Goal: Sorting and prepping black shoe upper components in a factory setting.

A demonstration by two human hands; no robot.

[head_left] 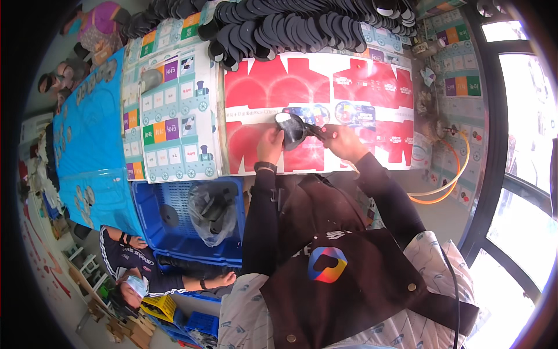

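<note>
In front of me, over the red and white printed sheet [256, 93], both my hands work close together. The fingers of my left hand [269, 145] are closed on a dark curved insole [290, 129] with a shiny pale patch at one end. From its right, a slim dark scissors-like tool [314, 132] meets the insole. My right hand [344, 143] is wrapped round that tool, and its exact kind is too small to tell. Part of the insole is hidden by my left fingers.
Rows of dark insoles [290, 32] line the table's far side. A blue crate [152, 200] with a clear plastic bag [214, 212] stands below the table's left part. A co-worker [136, 262] is at lower left. Orange hose [453, 181] hangs at right.
</note>
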